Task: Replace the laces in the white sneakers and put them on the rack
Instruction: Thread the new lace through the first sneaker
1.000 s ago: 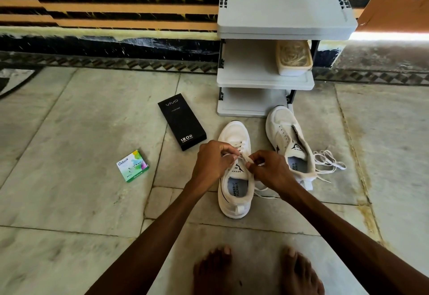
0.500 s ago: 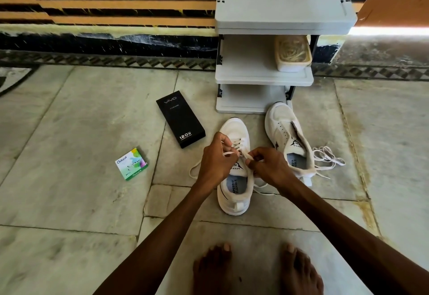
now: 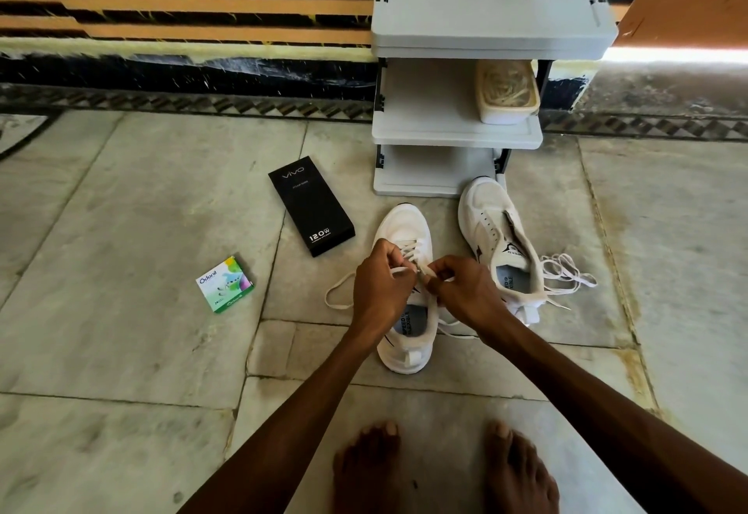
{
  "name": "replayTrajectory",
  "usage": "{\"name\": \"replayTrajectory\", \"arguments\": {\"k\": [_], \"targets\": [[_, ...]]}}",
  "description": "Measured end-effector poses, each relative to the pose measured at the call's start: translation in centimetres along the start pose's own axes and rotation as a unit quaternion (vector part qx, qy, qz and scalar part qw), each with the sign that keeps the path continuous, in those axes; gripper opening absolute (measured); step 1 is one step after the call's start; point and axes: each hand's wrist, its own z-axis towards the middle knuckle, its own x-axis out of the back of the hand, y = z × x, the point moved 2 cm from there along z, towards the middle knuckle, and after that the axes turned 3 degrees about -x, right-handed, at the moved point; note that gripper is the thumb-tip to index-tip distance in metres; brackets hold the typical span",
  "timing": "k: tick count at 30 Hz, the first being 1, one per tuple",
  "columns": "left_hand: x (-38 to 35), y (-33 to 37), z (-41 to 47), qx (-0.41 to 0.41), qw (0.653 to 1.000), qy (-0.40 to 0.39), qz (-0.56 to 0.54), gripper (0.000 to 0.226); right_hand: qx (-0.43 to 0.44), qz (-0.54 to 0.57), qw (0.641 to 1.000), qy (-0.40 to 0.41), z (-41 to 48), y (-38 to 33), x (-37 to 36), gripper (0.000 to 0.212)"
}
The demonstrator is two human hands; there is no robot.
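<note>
A white sneaker (image 3: pixel 404 226) stands on the floor with its toe pointing away from me. Over its tongue my left hand (image 3: pixel 380 287) pinches a white lace (image 3: pixel 338 291) whose loop trails out to the left. My right hand (image 3: pixel 465 291) pinches the other end of the lace right beside it. The second white sneaker (image 3: pixel 485 222) leans on its side to the right, unlaced, with a loose white lace (image 3: pixel 566 274) piled by its heel. The grey three-shelf rack (image 3: pixel 457 129) stands just behind the shoes.
A black vivo box (image 3: pixel 311 206) and a small green Odonil packet (image 3: pixel 224 284) lie on the floor to the left. A cream lidded container (image 3: pixel 506 92) sits on the rack's middle shelf. My bare feet (image 3: pixel 441 469) are at the bottom. The striped wall runs behind.
My left hand has pulled the lace out to the left, so a loop now lies on the floor beside the sneaker. Both hands stay over the tongue.
</note>
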Motion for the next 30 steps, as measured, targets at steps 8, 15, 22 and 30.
{"name": "replayTrajectory", "arguments": {"k": [8,15,22,30], "targets": [[-0.3,0.7,-0.3,0.038,0.999,0.022,0.017,0.024,0.022,0.025,0.999,-0.029,0.4,0.2,0.8,0.018],[0.6,1.1,0.5,0.117,0.988,-0.094,0.019,0.05,0.088,-0.004,0.996,0.021,1.0,-0.1,0.4,0.012],[1.3,1.3,1.6,0.06,0.962,-0.173,0.204,0.108,0.134,-0.083,0.983,0.092,1.0,-2.9,4.3,0.019],[1.1,1.3,1.4,0.046,0.959,-0.191,0.204,0.092,0.128,0.589,0.794,0.078,0.5,-8.7,13.2,0.018]]}}
